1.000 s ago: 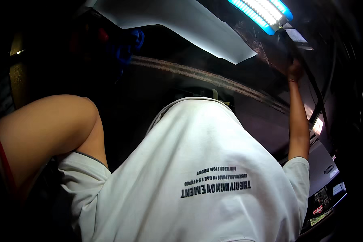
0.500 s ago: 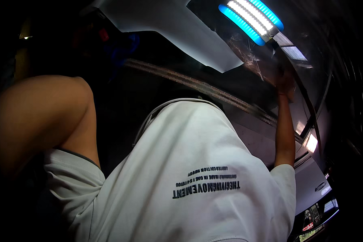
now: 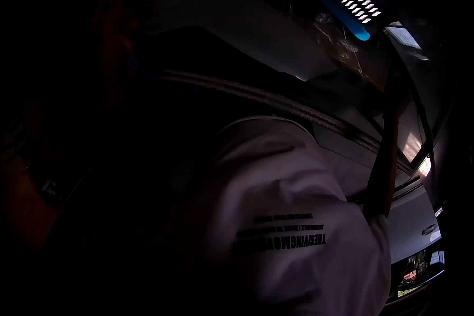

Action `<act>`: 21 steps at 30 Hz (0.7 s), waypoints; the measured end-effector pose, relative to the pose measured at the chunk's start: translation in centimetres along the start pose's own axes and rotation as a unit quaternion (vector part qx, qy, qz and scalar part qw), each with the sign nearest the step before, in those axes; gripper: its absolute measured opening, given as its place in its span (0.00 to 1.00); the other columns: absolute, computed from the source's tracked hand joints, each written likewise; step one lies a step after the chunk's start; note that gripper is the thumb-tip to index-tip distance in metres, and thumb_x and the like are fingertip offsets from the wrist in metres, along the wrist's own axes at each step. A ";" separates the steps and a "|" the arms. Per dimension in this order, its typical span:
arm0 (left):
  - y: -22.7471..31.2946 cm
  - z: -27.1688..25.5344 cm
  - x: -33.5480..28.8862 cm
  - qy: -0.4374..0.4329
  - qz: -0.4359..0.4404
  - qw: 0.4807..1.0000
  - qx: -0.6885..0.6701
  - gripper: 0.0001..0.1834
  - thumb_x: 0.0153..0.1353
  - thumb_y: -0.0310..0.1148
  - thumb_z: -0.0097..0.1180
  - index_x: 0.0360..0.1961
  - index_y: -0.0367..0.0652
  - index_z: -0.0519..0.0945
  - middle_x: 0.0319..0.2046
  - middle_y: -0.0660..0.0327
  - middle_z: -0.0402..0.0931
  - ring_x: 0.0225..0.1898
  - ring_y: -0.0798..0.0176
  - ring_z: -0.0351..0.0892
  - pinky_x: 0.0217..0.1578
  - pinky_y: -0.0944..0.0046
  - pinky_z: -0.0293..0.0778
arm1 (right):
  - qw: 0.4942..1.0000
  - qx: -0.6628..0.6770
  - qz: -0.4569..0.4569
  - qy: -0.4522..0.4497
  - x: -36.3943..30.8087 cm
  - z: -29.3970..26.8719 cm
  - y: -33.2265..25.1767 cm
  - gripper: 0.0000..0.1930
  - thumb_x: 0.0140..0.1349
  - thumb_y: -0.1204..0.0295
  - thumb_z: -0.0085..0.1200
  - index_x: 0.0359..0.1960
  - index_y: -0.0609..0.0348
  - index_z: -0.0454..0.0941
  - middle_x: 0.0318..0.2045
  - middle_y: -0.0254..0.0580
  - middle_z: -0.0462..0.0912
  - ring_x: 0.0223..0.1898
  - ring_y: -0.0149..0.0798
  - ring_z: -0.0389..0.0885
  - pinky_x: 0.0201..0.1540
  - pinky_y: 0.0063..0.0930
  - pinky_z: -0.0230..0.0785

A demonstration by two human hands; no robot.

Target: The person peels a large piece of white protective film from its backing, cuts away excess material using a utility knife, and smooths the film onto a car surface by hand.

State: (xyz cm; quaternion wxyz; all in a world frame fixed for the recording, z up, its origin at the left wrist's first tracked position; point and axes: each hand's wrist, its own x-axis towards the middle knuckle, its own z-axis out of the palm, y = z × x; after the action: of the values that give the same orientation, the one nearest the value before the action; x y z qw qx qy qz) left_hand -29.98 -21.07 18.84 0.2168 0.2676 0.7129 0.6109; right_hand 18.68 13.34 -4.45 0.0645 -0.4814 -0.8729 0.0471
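My right arm (image 3: 385,163) reaches up and away on the right side. At its far end my right hand (image 3: 397,100) is a dark shape near a long dark curved edge (image 3: 424,121), beside a glossy, glass-like surface. Its fingers are lost in shadow, so I cannot tell whether it holds anything. Above it a blue-edged lamp (image 3: 359,27) shows bright rows of white lights, partly cut off by the upper border. My left hand does not show; the left side is almost black, with only a faint orange-brown patch (image 3: 23,192).
A long pale ribbed strip (image 3: 279,102) runs slantwise ahead of my light shirt (image 3: 310,210). A grey car door panel with a door handle (image 3: 429,229) stands at the right, above a bright window-like area (image 3: 418,268). A dim pale panel (image 3: 247,39) lies at the top.
The picture has become much darker. The lamp has shifted up and right in view, and my right arm appears slightly farther right. My bent left arm no longer shows clearly.
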 end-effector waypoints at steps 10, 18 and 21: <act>-19.5 0.2 -7.1 -0.013 -0.196 0.973 0.125 0.17 0.68 0.45 0.66 0.39 0.38 0.84 0.31 0.62 0.85 0.28 0.72 0.82 0.31 0.71 0.76 | 0.991 0.106 0.068 0.034 6.0 -4.7 1.0 0.28 0.76 0.51 0.50 0.64 0.61 0.78 0.61 0.52 0.82 0.63 0.46 0.80 0.64 0.31 0.70; -18.2 1.6 -7.4 0.004 -0.216 0.972 0.097 0.14 0.70 0.38 0.63 0.36 0.35 0.83 0.28 0.61 0.84 0.25 0.73 0.80 0.29 0.72 0.77 | 0.969 0.010 -0.159 -0.188 9.0 -2.2 2.6 0.21 0.68 0.65 0.61 0.60 0.59 0.80 0.57 0.51 0.83 0.60 0.52 0.81 0.63 0.40 0.71; -17.5 1.6 -7.4 0.002 -0.271 0.961 0.055 0.15 0.71 0.43 0.62 0.39 0.40 0.84 0.30 0.61 0.86 0.24 0.73 0.81 0.24 0.75 0.69 | 0.977 0.039 -0.158 -0.140 8.6 -3.7 -0.3 0.20 0.67 0.64 0.62 0.58 0.60 0.81 0.55 0.51 0.83 0.57 0.52 0.81 0.61 0.41 0.71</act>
State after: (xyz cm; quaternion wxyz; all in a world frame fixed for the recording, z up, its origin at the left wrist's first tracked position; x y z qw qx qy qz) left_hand -25.33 -26.60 1.16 0.3574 0.0743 0.7919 0.4895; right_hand 14.52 20.53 -0.17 -0.0331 -0.3236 -0.9356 0.1372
